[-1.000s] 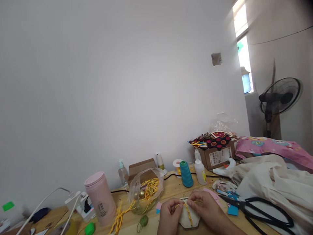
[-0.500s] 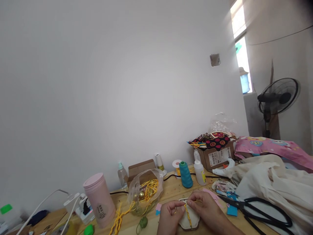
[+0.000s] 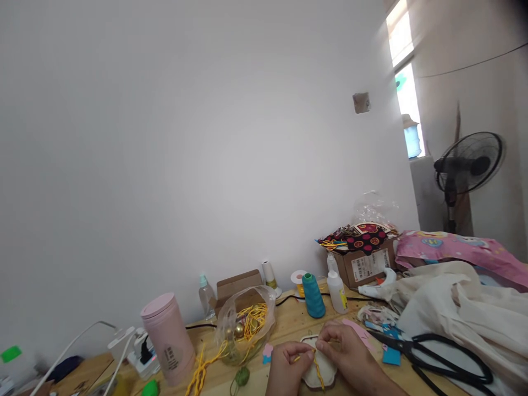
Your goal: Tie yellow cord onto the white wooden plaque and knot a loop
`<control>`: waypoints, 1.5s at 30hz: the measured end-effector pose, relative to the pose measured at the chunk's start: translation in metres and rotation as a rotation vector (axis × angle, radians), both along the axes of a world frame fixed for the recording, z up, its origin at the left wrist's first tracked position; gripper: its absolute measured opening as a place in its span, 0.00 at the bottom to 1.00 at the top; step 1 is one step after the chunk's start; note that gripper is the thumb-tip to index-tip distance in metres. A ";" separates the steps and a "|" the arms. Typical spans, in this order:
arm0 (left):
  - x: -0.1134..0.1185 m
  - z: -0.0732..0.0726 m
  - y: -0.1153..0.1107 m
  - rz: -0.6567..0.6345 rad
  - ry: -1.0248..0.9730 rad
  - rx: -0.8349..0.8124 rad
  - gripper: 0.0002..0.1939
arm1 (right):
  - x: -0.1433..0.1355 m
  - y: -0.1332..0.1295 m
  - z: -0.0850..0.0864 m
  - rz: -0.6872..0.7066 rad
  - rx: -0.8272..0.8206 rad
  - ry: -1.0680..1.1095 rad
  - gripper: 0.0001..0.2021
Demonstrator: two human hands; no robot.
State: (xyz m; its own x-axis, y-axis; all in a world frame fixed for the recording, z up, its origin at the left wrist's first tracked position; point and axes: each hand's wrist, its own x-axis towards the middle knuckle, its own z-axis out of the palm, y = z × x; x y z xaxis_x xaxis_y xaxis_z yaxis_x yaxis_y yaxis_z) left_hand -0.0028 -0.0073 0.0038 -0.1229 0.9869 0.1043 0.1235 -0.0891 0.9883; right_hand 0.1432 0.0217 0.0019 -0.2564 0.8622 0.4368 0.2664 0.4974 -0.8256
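Work piece: cream, roughly octagonal flat panel with a raised rim [image 3: 328, 369], low in the view, between the two hands. Its upper rim and lower edge show; the left and right edges are partly covered by fingers. A twisted yellow cord [image 3: 318, 369] runs down its face to the lower rim.

Left hand [image 3: 289, 366]: thumb and forefinger pinched on the yellow cord, a short length showing beside the fingers. Right hand [image 3: 350, 352]: thumb and forefinger at the cord's upper end; cannot tell whether they grip it.

Room around: a strip of pale wooden tabletop [image 3: 289, 319] separates the panel from the teal cone of thread [image 3: 313, 297] and the white plastic squeeze bottle [image 3: 337, 294] beyond. To the left, a small green ball of yarn [image 3: 242, 377] sits near the left hand, with a clear plastic bag of yellow cord [image 3: 225, 330] behind it.

Right side is tighter: a flat pink sheet [image 3: 358, 333] lies just beyond the right hand, and large black-handled scissors [image 3: 407, 347] lie near the right forearm, blade tips towards it. Crumpled cream cloth [image 3: 466, 291] borders the scissors on the far side.
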 end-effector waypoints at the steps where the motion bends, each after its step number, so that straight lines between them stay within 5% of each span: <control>1: -0.001 0.000 0.000 0.006 0.010 0.005 0.11 | 0.000 0.001 -0.001 0.007 -0.003 -0.001 0.08; 16: 0.006 0.009 -0.008 0.008 0.038 0.101 0.10 | 0.002 -0.008 0.010 0.127 0.037 -0.122 0.14; 24: 0.008 0.013 -0.010 -0.041 0.024 0.124 0.09 | -0.002 -0.002 0.000 0.228 -0.097 0.026 0.16; 32: 0.005 0.006 -0.006 -0.018 -0.015 0.092 0.08 | -0.003 -0.001 -0.005 0.138 -0.187 0.037 0.13; 45: 0.005 0.002 -0.004 -0.014 -0.123 -0.031 0.11 | -0.002 -0.001 0.002 0.081 -0.086 -0.045 0.11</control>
